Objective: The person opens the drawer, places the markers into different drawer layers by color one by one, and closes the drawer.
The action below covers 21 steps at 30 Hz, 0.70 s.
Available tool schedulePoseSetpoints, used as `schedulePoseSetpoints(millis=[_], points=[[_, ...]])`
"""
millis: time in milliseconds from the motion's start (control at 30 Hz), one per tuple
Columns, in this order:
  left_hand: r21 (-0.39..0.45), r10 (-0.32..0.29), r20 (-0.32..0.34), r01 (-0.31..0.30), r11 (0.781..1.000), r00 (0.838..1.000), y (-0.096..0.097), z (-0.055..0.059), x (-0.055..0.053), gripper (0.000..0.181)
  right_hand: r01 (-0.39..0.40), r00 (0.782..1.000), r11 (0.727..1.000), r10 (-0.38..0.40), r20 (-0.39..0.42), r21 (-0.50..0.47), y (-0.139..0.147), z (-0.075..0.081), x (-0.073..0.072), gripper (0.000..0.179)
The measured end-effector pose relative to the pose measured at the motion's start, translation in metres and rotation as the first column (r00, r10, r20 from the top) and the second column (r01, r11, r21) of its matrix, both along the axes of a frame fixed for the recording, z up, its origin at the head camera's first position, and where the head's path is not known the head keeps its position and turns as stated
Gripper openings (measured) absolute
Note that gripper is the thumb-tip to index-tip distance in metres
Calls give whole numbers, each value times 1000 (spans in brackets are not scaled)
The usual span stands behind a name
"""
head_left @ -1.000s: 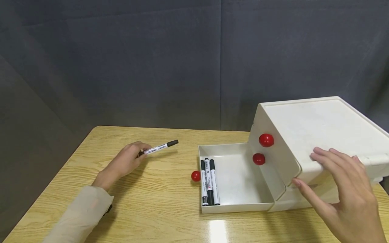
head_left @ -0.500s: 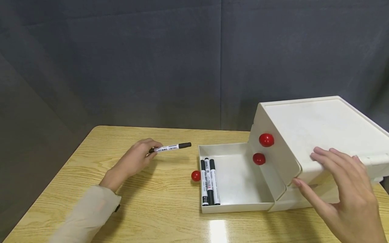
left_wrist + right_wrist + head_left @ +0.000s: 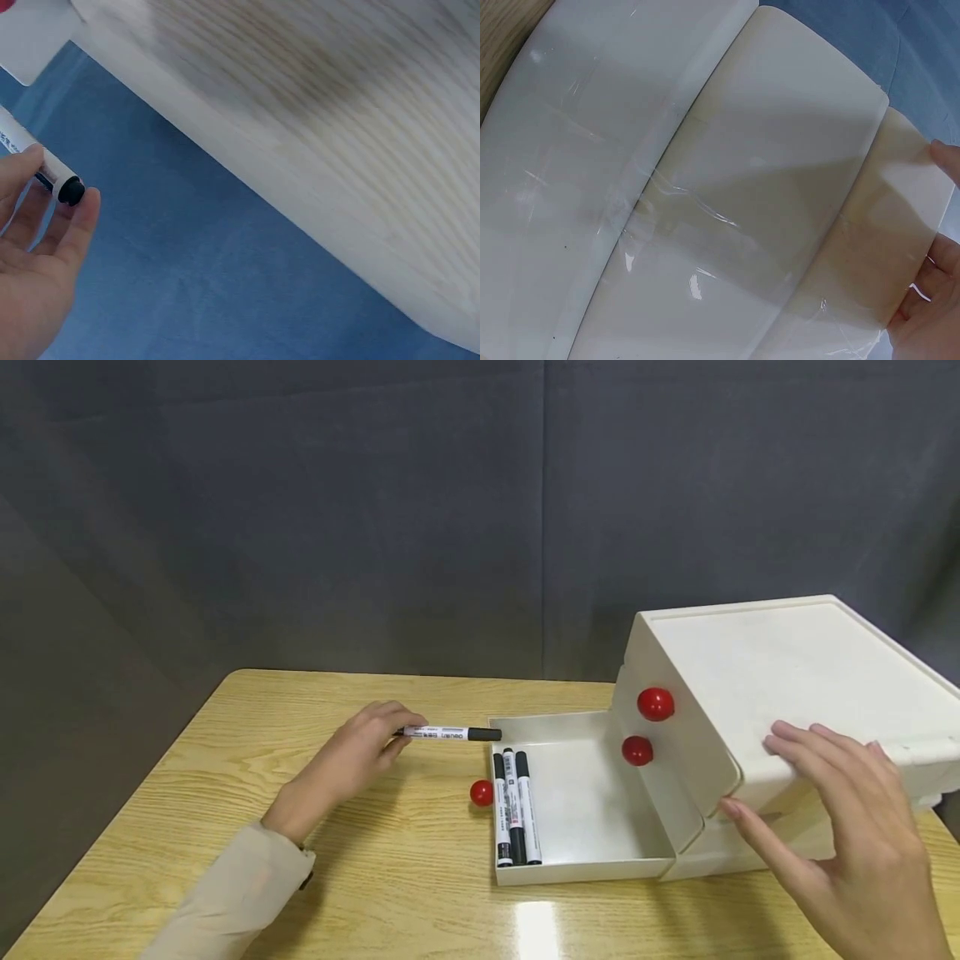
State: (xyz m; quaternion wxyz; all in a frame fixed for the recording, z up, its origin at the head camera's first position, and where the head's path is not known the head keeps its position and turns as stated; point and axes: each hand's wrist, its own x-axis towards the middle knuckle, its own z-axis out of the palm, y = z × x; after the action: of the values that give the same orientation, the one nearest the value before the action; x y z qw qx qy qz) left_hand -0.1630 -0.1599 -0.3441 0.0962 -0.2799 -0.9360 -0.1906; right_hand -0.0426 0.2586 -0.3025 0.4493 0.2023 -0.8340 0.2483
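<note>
My left hand [image 3: 360,750] pinches a whiteboard marker [image 3: 446,733] by one end, its black cap reaching the back left corner of the drawer. In the left wrist view, thumb and fingers hold the white marker [image 3: 52,166] near its black end. Three more markers [image 3: 516,810] lie side by side in the pulled-out bottom drawer [image 3: 600,871], along its front wall. My right hand [image 3: 862,827] rests on the white drawer cabinet [image 3: 795,668], fingers over the top edge and thumb near the front corner. The right wrist view shows this hand [image 3: 930,292] at the cabinet's side [image 3: 742,187].
Red round knobs mark the drawer fronts: one knob [image 3: 656,703] at the top, another knob [image 3: 637,750] below, and a third knob [image 3: 482,792] on the pulled-out drawer. The wooden table [image 3: 405,877] ends before a dark curtain [image 3: 375,527].
My left hand has moved right with the marker, bringing its cap from left of the drawer to the drawer's back left corner. The right hand has stayed on the cabinet.
</note>
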Motion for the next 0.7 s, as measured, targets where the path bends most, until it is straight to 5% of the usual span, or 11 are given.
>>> schedulePoseSetpoints(millis=[533,700], points=[[-20,-89,-92,88,996,992,26,10,5,27,19,999,1000,-20,42,15,-1,2,1,78],[-4,-115,-71,115,993,991,38,10,6,25,17,999,1000,-18,35,14,-1,2,1,78]])
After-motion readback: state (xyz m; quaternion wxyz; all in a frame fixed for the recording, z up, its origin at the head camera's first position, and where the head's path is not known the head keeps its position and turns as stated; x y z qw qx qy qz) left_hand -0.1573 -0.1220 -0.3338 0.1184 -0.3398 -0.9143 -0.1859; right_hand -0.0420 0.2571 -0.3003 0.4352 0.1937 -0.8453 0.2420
